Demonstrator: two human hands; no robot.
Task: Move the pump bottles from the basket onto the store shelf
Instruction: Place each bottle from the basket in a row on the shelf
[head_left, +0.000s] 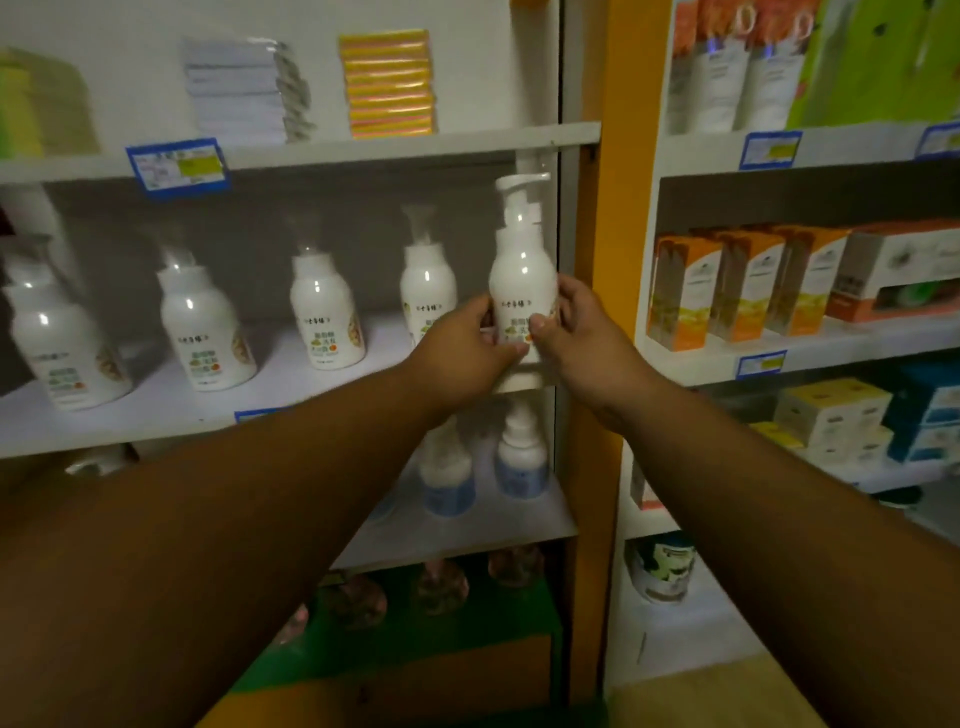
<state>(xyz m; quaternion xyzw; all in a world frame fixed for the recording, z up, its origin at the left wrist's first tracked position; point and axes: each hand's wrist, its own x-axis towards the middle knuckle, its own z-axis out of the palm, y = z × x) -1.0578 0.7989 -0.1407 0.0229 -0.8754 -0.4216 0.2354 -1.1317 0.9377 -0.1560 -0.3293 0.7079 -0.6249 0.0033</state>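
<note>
Now | left hand (467, 345), right hand (576, 332) | fingers (540, 325) wrap pump bottle (522, 270)

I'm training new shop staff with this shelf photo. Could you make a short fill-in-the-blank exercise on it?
1. The held pump bottle is gripped by ____ hands.
2. Besides it, ____ matching white bottles stand on that shelf.
3. The held bottle is at the row's ____ end.
4. The boxes in the neighbouring unit are mainly ____.

Missing words: both; four; right; orange

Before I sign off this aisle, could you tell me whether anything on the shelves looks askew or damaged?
Nothing stands out. The four white plastic pump bottles on the grey middle shelf stand upright, and both hands hold a fifth upright at the row's right end.
</note>
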